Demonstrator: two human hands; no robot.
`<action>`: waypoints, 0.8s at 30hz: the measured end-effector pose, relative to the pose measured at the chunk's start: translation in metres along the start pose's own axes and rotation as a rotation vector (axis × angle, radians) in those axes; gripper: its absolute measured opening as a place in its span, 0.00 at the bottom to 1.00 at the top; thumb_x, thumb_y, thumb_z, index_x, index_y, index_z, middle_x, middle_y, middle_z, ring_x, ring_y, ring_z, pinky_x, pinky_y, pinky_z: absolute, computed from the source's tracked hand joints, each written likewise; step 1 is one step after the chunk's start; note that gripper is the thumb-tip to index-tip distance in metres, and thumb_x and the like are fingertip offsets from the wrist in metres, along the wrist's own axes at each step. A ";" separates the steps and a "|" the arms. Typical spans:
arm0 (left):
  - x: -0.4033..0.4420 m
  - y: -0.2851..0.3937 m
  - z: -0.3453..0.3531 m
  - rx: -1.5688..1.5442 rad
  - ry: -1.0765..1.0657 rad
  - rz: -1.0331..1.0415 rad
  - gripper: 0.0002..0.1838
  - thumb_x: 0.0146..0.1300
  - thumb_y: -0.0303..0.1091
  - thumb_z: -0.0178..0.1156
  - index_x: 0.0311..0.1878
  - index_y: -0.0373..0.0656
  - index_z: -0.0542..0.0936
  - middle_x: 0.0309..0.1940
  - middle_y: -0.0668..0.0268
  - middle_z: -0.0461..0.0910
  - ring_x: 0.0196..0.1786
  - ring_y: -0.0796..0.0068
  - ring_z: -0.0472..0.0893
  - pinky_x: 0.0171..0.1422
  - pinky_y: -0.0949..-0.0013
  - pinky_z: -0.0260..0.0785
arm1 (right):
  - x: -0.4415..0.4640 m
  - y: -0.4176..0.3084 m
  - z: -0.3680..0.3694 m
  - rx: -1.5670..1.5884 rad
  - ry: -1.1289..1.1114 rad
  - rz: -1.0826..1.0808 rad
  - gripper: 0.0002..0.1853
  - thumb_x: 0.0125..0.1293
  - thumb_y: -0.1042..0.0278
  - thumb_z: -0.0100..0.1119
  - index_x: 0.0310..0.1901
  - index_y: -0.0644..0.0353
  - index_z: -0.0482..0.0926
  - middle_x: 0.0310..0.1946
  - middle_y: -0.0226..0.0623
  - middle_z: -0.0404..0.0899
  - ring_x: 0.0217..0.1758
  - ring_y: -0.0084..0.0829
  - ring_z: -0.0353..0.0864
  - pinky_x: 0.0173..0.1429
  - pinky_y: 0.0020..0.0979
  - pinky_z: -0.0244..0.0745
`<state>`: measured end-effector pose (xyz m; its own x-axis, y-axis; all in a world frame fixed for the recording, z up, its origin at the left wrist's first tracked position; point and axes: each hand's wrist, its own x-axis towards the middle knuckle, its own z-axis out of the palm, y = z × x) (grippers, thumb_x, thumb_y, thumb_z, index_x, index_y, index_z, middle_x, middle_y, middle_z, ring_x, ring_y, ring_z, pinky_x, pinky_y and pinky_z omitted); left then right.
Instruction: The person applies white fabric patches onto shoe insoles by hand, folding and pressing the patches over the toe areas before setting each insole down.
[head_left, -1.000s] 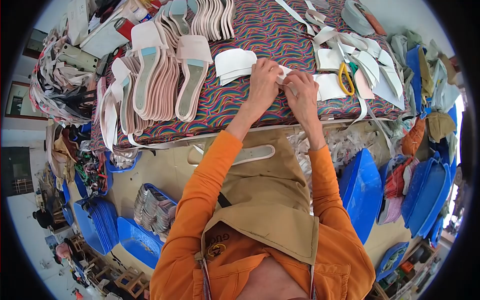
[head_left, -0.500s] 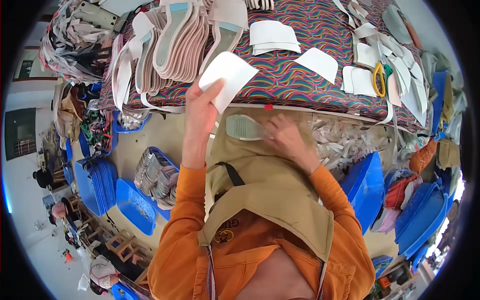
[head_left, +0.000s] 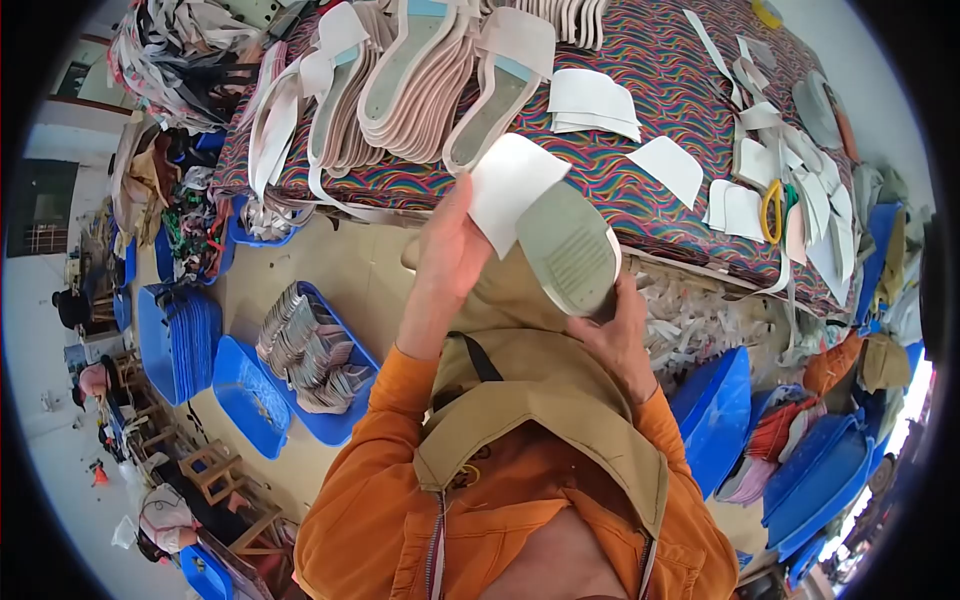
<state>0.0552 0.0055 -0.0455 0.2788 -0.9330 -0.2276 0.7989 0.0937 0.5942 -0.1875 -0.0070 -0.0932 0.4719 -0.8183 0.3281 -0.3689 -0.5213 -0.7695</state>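
Note:
My left hand is closed on a white curved piece of sheet material, held up in front of the table edge. In my right hand is a grey-green shoe insole with ribbed lines and a pale rim, gripped at its lower right end. The insole's upper left part meets or overlaps the lower right of the white piece. Just beyond my left hand, long pale insoles stand stacked in rows on the table. More white pieces lie in a small pile behind the insole.
A patterned cloth covers the table. At its right lie another white piece, yellow-handled scissors and white strips. Blue bins stand on the floor at the left; a blue tub and scraps are at the right.
My right hand has lifted the insole from my lap and brought it up to the white piece. My left hand has moved right and lower with the white piece. The whole view has shifted.

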 end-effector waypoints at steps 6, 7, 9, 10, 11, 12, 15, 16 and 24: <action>-0.009 -0.006 0.020 0.077 -0.064 -0.039 0.27 0.82 0.47 0.45 0.72 0.35 0.69 0.68 0.58 0.75 0.69 0.66 0.75 0.75 0.56 0.65 | 0.019 -0.012 0.008 0.092 0.035 0.074 0.33 0.46 0.72 0.77 0.54 0.63 0.71 0.39 0.47 0.82 0.40 0.46 0.86 0.44 0.39 0.79; -0.010 -0.006 0.020 0.088 -0.086 -0.043 0.27 0.82 0.47 0.45 0.72 0.35 0.68 0.68 0.58 0.74 0.70 0.65 0.74 0.76 0.56 0.65 | 0.021 -0.012 0.008 0.089 0.033 0.051 0.33 0.46 0.72 0.77 0.54 0.63 0.71 0.39 0.47 0.83 0.40 0.45 0.86 0.44 0.38 0.79; -0.011 -0.006 0.021 0.079 -0.085 -0.051 0.27 0.82 0.47 0.45 0.71 0.35 0.68 0.68 0.58 0.75 0.70 0.66 0.74 0.75 0.56 0.65 | 0.022 -0.011 0.010 0.085 0.031 0.026 0.32 0.46 0.73 0.77 0.54 0.63 0.71 0.39 0.46 0.83 0.40 0.45 0.86 0.44 0.38 0.80; -0.012 -0.006 0.022 0.070 -0.083 -0.062 0.27 0.82 0.46 0.45 0.71 0.35 0.69 0.67 0.59 0.75 0.69 0.66 0.75 0.75 0.57 0.65 | 0.023 -0.011 0.011 0.079 0.036 0.006 0.33 0.46 0.73 0.77 0.54 0.64 0.71 0.38 0.47 0.82 0.38 0.46 0.86 0.42 0.39 0.80; -0.012 -0.006 0.023 0.061 -0.081 -0.072 0.26 0.82 0.46 0.45 0.71 0.35 0.69 0.67 0.59 0.76 0.69 0.66 0.75 0.75 0.57 0.66 | 0.023 -0.010 0.012 0.072 0.040 -0.014 0.34 0.45 0.72 0.77 0.54 0.65 0.71 0.37 0.48 0.82 0.36 0.47 0.85 0.40 0.41 0.79; -0.012 -0.006 0.024 0.061 -0.082 -0.072 0.26 0.82 0.46 0.45 0.71 0.35 0.69 0.67 0.59 0.76 0.69 0.66 0.75 0.75 0.57 0.66 | 0.024 -0.009 0.012 0.066 0.045 -0.034 0.34 0.44 0.71 0.77 0.55 0.66 0.71 0.36 0.48 0.82 0.34 0.48 0.84 0.38 0.42 0.79; -0.013 -0.005 0.026 0.078 -0.100 -0.063 0.26 0.82 0.46 0.45 0.70 0.35 0.70 0.67 0.59 0.76 0.69 0.66 0.75 0.75 0.57 0.66 | 0.025 -0.008 0.012 0.081 0.040 -0.034 0.34 0.44 0.71 0.77 0.55 0.66 0.71 0.36 0.48 0.82 0.35 0.48 0.84 0.38 0.42 0.79; -0.012 -0.005 0.026 0.079 -0.101 -0.064 0.26 0.82 0.46 0.45 0.70 0.35 0.70 0.67 0.59 0.76 0.69 0.66 0.75 0.75 0.57 0.66 | 0.025 -0.008 0.011 0.088 0.037 -0.034 0.34 0.45 0.71 0.77 0.54 0.66 0.71 0.36 0.49 0.81 0.35 0.49 0.84 0.38 0.42 0.79; -0.010 -0.008 0.022 0.067 -0.102 -0.082 0.26 0.82 0.46 0.45 0.71 0.34 0.69 0.67 0.58 0.75 0.70 0.65 0.75 0.75 0.56 0.66 | 0.025 -0.005 0.007 0.085 0.018 -0.018 0.35 0.46 0.72 0.76 0.57 0.65 0.70 0.38 0.50 0.82 0.36 0.50 0.84 0.39 0.43 0.80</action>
